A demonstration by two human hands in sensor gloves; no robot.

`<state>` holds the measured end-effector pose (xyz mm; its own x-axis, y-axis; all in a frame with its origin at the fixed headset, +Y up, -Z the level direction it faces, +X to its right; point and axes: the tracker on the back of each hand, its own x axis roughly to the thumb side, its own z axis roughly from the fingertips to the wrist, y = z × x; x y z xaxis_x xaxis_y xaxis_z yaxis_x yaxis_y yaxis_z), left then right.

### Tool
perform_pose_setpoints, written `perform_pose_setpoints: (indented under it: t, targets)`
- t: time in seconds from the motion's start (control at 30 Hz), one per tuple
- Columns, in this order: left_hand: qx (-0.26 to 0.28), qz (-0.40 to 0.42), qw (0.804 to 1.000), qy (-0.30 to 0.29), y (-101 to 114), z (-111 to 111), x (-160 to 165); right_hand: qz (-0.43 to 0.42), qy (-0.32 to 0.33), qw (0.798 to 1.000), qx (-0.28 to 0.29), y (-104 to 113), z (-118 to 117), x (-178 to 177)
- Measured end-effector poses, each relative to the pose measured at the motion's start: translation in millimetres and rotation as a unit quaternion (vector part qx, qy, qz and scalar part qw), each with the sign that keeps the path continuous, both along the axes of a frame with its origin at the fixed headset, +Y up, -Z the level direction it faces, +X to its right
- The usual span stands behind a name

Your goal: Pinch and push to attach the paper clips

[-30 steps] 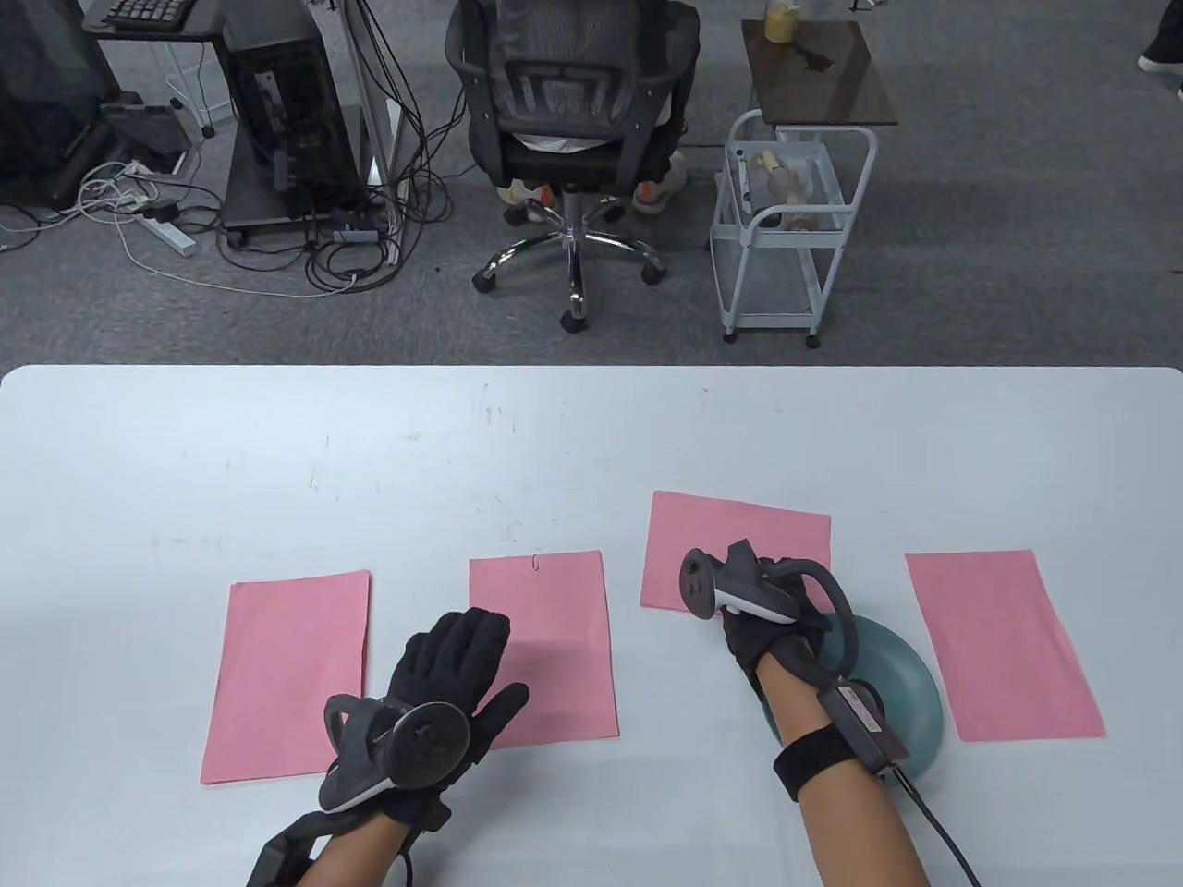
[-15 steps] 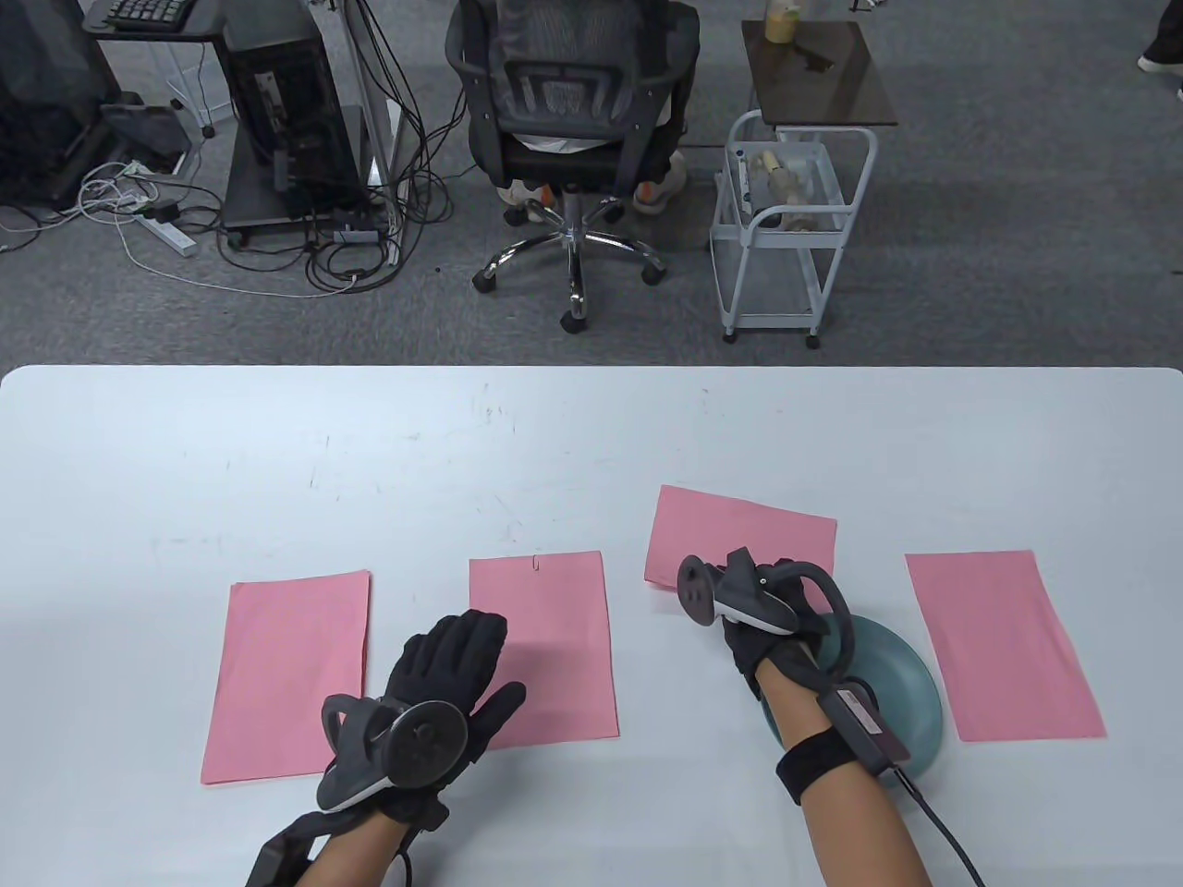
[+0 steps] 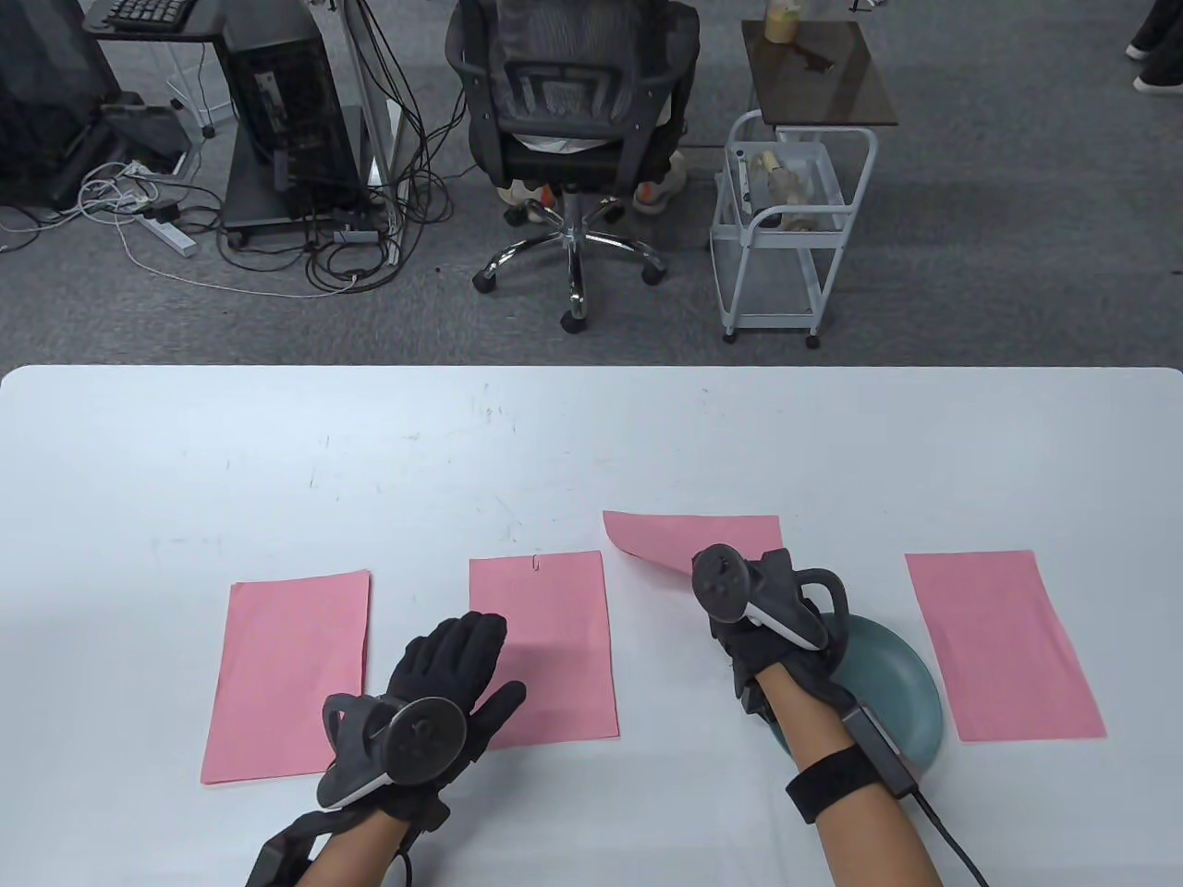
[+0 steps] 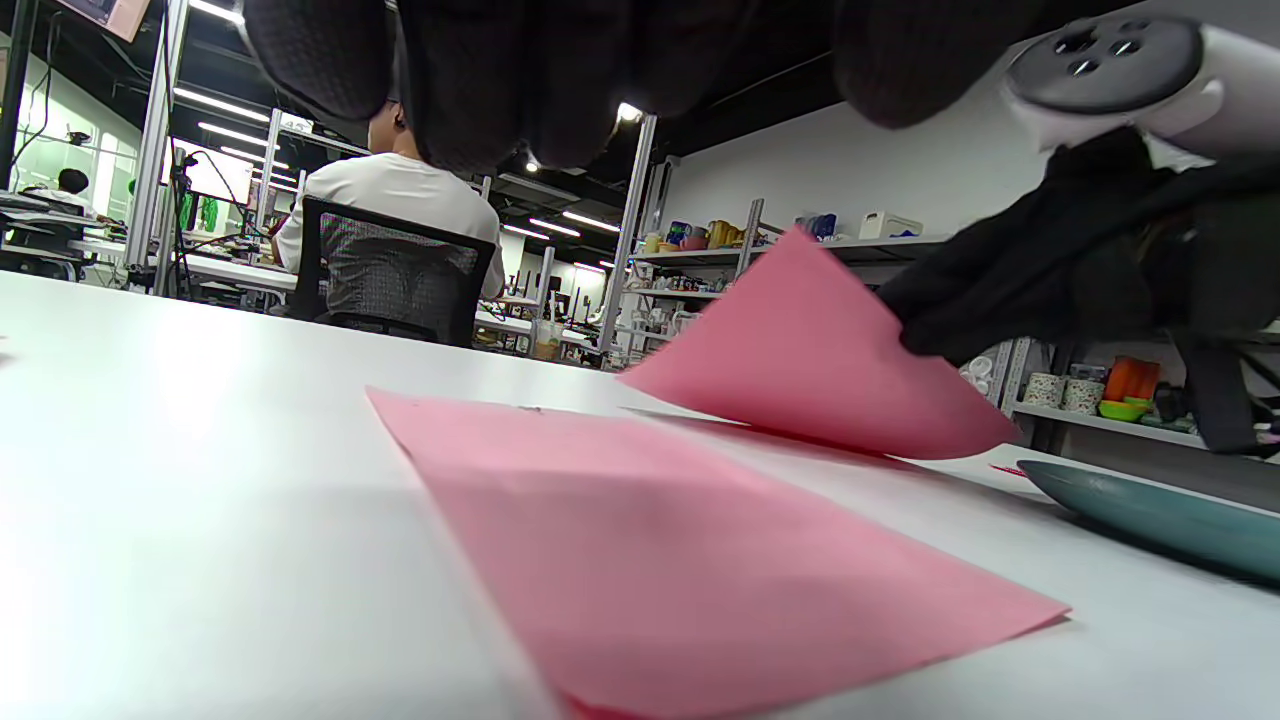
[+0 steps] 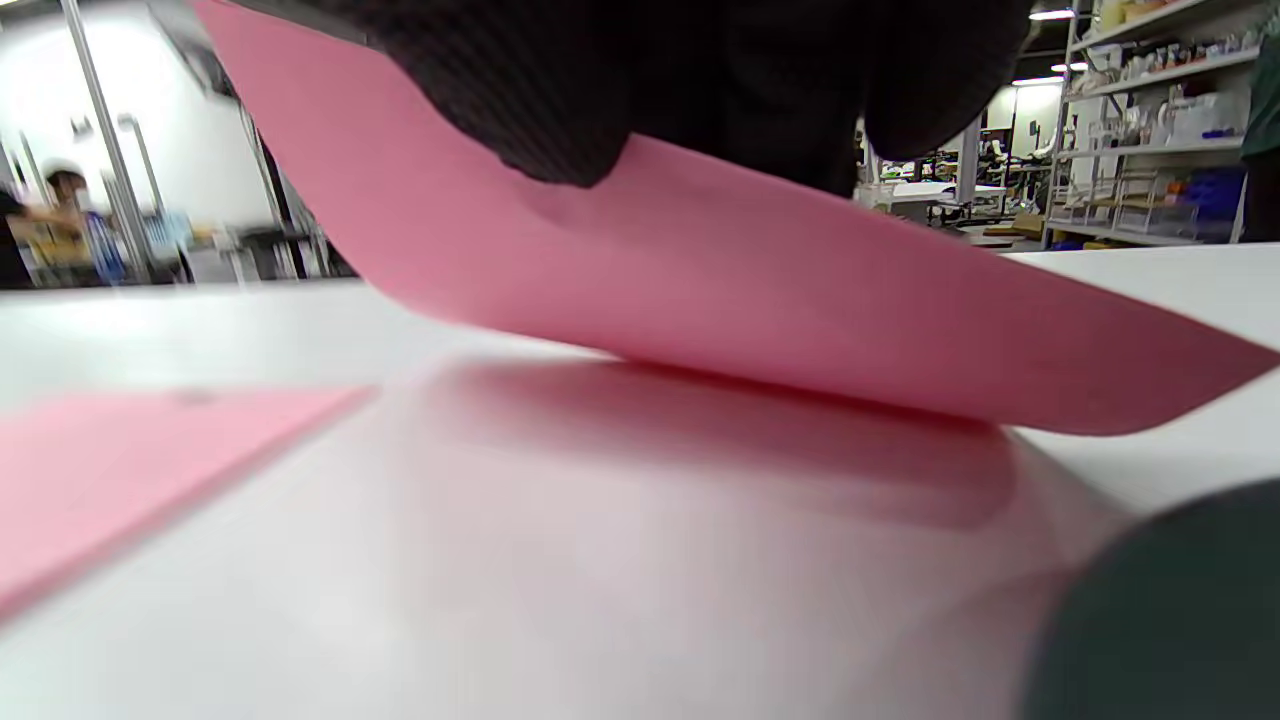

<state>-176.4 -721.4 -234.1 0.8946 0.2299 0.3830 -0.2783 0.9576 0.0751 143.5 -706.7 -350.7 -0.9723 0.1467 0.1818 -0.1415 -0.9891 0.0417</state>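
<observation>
Right hand [image 3: 758, 637] fingers [image 5: 560, 110] pinch pink sheet [image 3: 684, 545], lifted toward 11 o'clock; fingertips hidden. Left hand [image 3: 444, 684] flat on clipped sheet [image 3: 545, 647].

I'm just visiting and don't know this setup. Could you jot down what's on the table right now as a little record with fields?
Surface: white table
Paper: four pink paper sheets
Clipped sheet: second from left, small metal paper clip on its far edge
Left hand: lies flat on the clipped sheet
Right hand: pinches the third pink sheet, lifted and curled off the table
Dish: teal round plate, beneath the right wrist
</observation>
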Motion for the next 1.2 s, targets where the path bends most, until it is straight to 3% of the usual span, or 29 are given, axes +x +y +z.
perform_pose_setpoints:
  t: [0.27, 0.47, 0.6, 0.93, 1.07, 1.2]
  targets:
    - [0.002, 0.019, 1.000, 0.004, -0.3, 1.7, -3.1, -0.181, 0.007, 0.983, 0.034, 24.5, 32.9, 22.6]
    - [-0.012, 0.059, 0.998, 0.003, -3.2, 2.0, -3.7, -0.287, 0.033, 0.957, 0.041, 32.5, 61.8, 44.1]
    - [-0.027, 0.087, 0.996, -0.006, -6.9, 2.0, -3.1, -0.365, 0.058, 0.928, 0.037, 32.4, 80.0, 58.0]
    - [-0.066, 0.138, 0.984, -0.086, -9.9, 2.2, 10.1, -0.513, 0.167, 0.840, -0.055, 6.3, 109.6, 75.6]
    - [-0.102, 0.190, 0.967, -0.136, -12.6, -0.1, 13.3, -0.531, 0.215, 0.812, -0.112, -14.0, 113.1, 71.4]
    - [-0.152, 0.262, 0.936, -0.181, -14.7, -3.0, 12.0, -0.547, 0.241, 0.785, -0.164, -27.9, 114.9, 59.4]
